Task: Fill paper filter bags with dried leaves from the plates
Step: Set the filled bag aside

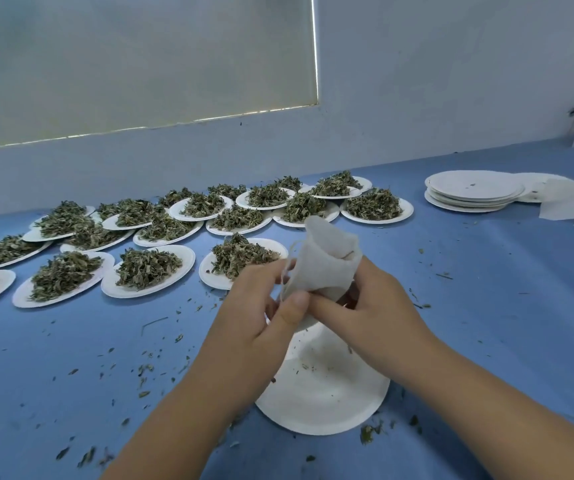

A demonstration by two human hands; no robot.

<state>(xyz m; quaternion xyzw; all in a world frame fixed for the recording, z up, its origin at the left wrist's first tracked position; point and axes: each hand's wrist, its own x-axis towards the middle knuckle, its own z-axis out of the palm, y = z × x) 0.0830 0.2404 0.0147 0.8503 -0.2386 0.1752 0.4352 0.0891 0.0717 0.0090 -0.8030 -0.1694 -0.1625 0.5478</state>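
filter bag (327, 261) in both hands, leaf-heaped plates (147, 271)

Blue table (486, 306), near edge toward the viewer. Far left to centre: overlapping white paper plates (184, 259), each heaped with dried leaves (147, 268). Near centre: one empty plate (330, 403) bearing a few crumbs. Far right: stack of empty plates (472, 194), with flat paper filter bags (569, 202) just beside it. Loose leaf fragments (145, 368) lie scattered over the surface.
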